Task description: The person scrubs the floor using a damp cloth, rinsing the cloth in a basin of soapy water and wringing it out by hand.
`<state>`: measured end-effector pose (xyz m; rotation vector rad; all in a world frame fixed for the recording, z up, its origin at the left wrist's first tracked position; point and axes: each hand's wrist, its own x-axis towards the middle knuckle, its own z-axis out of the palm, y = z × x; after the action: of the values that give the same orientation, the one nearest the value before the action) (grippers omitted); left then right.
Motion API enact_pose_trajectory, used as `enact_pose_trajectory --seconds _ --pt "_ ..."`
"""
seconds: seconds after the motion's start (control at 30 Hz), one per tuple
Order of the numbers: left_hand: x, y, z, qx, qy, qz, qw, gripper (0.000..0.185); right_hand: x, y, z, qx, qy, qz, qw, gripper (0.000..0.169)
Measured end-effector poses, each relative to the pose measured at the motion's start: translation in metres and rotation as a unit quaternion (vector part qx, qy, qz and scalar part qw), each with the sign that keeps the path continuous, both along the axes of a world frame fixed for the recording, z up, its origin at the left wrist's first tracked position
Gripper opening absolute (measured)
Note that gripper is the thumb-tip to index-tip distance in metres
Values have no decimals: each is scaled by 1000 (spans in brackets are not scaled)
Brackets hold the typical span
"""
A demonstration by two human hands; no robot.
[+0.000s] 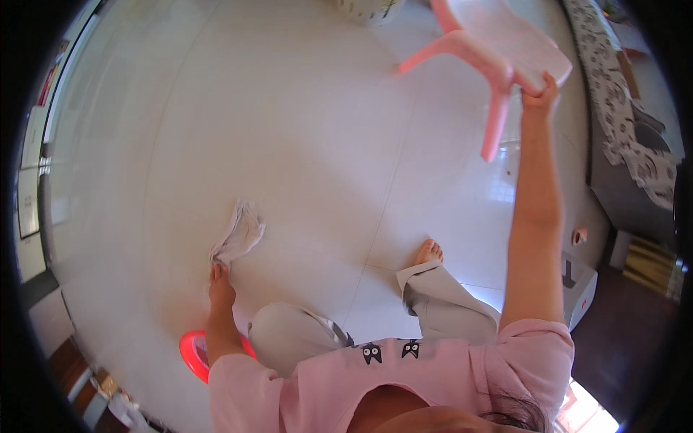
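Observation:
My right hand [541, 96] grips the seat edge of a pink plastic chair [487, 43] at the upper right, my arm stretched far out. The chair looks tilted; whether its legs touch the floor I cannot tell. At the lower left, my left hand [221, 287] holds a whitish cloth [241, 233] by one end, and the rest of it hangs or lies over the pale tiled floor [303, 135]. Behind my left forearm a red plastic basin or tub [192, 354] shows in part.
A patterned bin or pot [373, 11] stands at the top. Along the right runs a dark sofa [622, 200] with a patterned cover [612, 103]. Near it are a small brownish object [579, 236] and a grey box [582, 289]. My bare foot [430, 251] rests on the floor.

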<state>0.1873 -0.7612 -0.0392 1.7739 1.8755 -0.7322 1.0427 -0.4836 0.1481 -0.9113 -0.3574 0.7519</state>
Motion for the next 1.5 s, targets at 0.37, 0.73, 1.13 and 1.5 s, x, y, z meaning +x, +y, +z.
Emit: enact_pose_trajectory --seconds 0.37,0.73,1.13,1.5 --pt "4 -3 6 28 -11 48 998 68 126 18 -62 -188 -181 -11 965 52" --pt "0 -26 -10 158 -19 52 986 60 -515 -132 -214 162 -648 585 460 44" --pt "29 -138 -38 275 -101 16 956 48 -548 -234 -261 198 -742 526 366 42" --pt "72 -221 6 192 -347 17 918 38 -480 -292 -223 78 -520 785 328 46"
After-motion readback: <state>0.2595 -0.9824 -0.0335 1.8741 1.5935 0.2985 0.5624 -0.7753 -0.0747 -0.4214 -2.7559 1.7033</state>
